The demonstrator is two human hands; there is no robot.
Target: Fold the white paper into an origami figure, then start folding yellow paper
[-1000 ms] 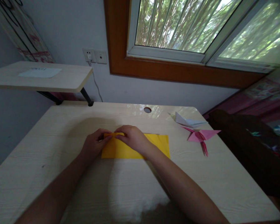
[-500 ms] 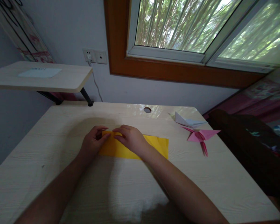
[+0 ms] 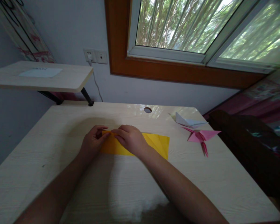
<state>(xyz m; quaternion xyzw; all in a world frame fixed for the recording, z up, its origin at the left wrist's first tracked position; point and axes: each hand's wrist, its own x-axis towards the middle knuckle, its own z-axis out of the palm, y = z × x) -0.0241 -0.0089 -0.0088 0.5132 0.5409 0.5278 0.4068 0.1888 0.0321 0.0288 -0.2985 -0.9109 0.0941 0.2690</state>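
Observation:
A folded yellow paper [image 3: 157, 143] lies flat on the pale wooden desk [image 3: 60, 130], near its middle. My left hand [image 3: 92, 141] pinches the paper's far left corner between thumb and fingers. My right hand [image 3: 130, 139] presses its fingertips on the paper's far edge, right beside the left hand. The hands cover the left half of the sheet; its right half shows creases.
A pink folded paper figure [image 3: 200, 137] and a white one [image 3: 188, 121] lie at the desk's far right. A cable hole [image 3: 147, 109] sits near the back edge. A raised side shelf [image 3: 67, 79] stands at the left, dark furniture [image 3: 247, 146] at the right.
The yellow paper's left end has shifted slightly away and the sheet has flattened. Both hands stayed at its far left corner, fingers moving a little along the edge.

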